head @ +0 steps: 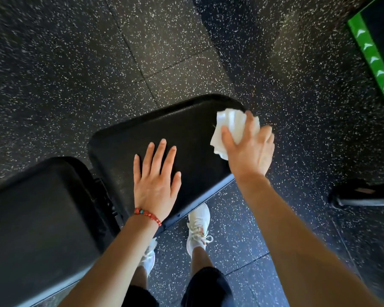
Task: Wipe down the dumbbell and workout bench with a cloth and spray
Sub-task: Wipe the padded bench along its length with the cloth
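Cloth: a crumpled white cloth [233, 127] sits at the far right corner of the bench's seat pad [164, 134], bunched into a wad rather than spread flat, probably so it fits under one palm and takes pressure.

Right hand: the right hand [251, 151] is clamped over the wad, fingers curled around it and pressing it onto the pad's edge. Looks like corner and edge work, where sweat tends to collect.

Left hand: the left hand [157, 182] lies flat on the same pad, fingers spread and relaxed, holding nothing. Most likely it's just bracing the person's lean over the bench.

Bench: two black pads, the seat under both hands and the longer back pad [38, 218] at lower left, with a hinge gap between them. The back pad has no hand or cloth on it.

Stance: white sneakers [197, 227] are planted right beside the bench, so the person is reaching across it.

Spray and dumbbell: no bottle in view. A dark object [361, 193] at the right edge might be a dumbbell, hard to tell.
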Demonstrator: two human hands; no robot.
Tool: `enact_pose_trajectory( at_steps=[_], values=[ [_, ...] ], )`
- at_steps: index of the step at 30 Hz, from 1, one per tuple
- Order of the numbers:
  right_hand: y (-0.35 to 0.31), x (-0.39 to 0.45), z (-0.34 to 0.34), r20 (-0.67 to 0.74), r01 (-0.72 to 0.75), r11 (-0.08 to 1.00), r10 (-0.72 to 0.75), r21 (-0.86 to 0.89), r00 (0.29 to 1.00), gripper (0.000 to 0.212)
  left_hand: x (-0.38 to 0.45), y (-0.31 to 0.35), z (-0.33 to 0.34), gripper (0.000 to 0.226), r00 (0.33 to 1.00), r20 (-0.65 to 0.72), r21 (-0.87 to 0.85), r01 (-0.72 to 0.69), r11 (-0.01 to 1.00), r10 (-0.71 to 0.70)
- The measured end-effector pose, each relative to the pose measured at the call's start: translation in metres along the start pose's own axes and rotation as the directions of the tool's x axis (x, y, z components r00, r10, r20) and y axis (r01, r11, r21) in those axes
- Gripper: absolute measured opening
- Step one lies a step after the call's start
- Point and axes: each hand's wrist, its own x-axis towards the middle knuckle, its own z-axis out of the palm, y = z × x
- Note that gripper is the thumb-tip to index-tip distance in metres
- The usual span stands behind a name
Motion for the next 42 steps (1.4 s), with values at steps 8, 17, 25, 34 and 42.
enact_pose_trajectory(
  at_steps=[8, 17, 25, 34, 42],
  values=[
    [0.015, -0.087, -0.018, 0.219, -0.244, 0.953, 0.203, 0.177, 0.954, 0.059, -0.010, 0.001, -0.035, 0.056, 0.990, 0.141, -0.125, 0.035, 0.992, -0.017],
    [-0.002, -0.154, -0.066, 0.237, -0.502, 0.583, 0.471, 0.639, 0.849, 0.046, -0.058, -0.011, -0.097, 0.055, 0.977, 0.089, -0.111, -0.186, 0.976, 0.196],
    [-0.023, -0.222, -0.147, 0.219, -0.467, 0.427, 0.512, 0.774, 0.831, 0.032, -0.096, 0.005, -0.182, 0.052, 0.943, 0.050, -0.074, -0.324, 0.943, 0.328],
    [-0.025, -0.278, -0.244, 0.166, -0.385, 0.306, 0.554, 0.871, 0.816, 0.018, -0.127, 0.051, -0.266, 0.051, 0.910, -0.009, -0.063, -0.414, 0.908, 0.415],
    [0.046, -0.283, -0.308, 0.107, -0.366, 0.274, 0.653, 0.890, 0.749, 0.029, -0.117, 0.141, -0.292, 0.051, 0.828, 0.018, -0.020, -0.560, 0.828, 0.561]
  ],
)
